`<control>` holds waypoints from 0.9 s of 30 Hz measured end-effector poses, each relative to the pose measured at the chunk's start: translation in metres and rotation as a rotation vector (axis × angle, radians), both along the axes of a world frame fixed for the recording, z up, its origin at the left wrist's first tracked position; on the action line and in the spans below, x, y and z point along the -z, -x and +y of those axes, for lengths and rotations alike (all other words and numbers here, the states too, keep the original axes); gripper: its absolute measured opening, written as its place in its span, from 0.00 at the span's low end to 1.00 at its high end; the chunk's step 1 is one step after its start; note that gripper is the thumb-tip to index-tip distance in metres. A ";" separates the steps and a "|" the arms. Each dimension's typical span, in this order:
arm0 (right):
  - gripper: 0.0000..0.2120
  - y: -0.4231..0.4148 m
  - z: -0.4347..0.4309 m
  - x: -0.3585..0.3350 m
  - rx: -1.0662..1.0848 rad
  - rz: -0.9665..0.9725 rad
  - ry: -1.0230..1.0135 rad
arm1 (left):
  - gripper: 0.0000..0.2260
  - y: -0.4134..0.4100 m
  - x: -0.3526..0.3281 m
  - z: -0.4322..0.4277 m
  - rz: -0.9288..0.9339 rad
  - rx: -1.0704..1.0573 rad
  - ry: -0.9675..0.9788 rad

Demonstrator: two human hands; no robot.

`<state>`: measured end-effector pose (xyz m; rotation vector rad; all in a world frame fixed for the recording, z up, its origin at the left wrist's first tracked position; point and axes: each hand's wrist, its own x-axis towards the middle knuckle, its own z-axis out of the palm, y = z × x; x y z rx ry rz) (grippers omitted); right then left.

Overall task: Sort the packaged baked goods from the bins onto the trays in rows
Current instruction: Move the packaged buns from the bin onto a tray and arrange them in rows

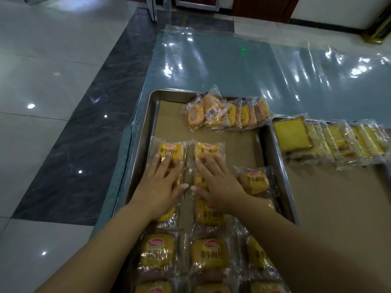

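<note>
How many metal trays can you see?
2. One tray lies straight ahead, holding yellow bun packs; the other tray sits to its right, holding sliced cake packs, partly cut off by the frame. More could lie outside view.

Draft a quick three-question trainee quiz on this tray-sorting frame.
1. True or false: the left hand and right hand both lie flat on small-bread packets in the steel tray.
2. What lines the far edge of the second tray? A) sliced-cake packets B) bottles C) loose rolls
3. Which small-bread column reaches least far up the steel tray: left, middle or right?
Key: 1 true; 2 A; 3 right.
</note>
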<state>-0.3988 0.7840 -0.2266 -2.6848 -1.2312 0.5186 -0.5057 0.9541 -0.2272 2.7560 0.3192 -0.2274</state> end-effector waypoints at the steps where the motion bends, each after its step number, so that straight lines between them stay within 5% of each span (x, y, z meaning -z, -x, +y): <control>1: 0.37 0.006 -0.002 0.003 -0.017 -0.001 0.037 | 0.33 0.004 0.003 -0.001 0.032 0.016 -0.027; 9: 0.37 0.022 -0.010 0.006 -0.029 -0.012 0.041 | 0.31 0.015 0.011 -0.006 0.055 0.071 -0.071; 15: 0.31 -0.007 0.000 -0.018 0.083 -0.056 -0.173 | 0.27 0.001 -0.009 0.001 -0.105 -0.012 -0.022; 20: 0.22 -0.052 0.022 -0.036 0.229 -0.135 -0.243 | 0.18 -0.043 -0.029 0.023 -0.237 -0.050 -0.055; 27: 0.21 -0.137 0.060 -0.048 0.483 -0.138 -0.220 | 0.21 -0.137 -0.033 0.042 -0.250 -0.043 0.089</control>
